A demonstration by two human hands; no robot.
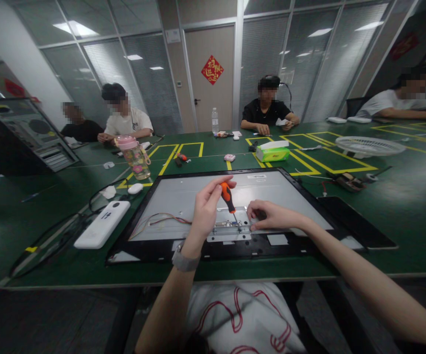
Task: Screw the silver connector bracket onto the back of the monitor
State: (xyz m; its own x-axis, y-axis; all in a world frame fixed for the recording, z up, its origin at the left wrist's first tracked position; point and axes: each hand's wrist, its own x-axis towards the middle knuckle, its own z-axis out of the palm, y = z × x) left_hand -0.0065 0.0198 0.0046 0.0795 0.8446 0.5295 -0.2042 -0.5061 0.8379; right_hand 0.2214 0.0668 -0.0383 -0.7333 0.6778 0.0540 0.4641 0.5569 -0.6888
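Observation:
A screwdriver (227, 197) with an orange and black handle is in my left hand (208, 204), its fingers stretched over the handle's top. The shaft slants down, its tip at the metal bracket (229, 237) on the back of a flat display panel (183, 191). My right hand (271, 215) rests at the bracket's right side, thumb and forefinger curved and apart, with nothing visible between them. Thin coloured wires (161, 216) run across the panel to the left of the bracket, partly hidden behind my left wrist.
Left of the panel are a white power bank (102, 225), black cables (56, 241) and a drink bottle (134, 160). A dark flat slab (356, 221) lies to the right. Behind stand a tissue pack (272, 151) and a white basket (369, 146). Several people sit around the table.

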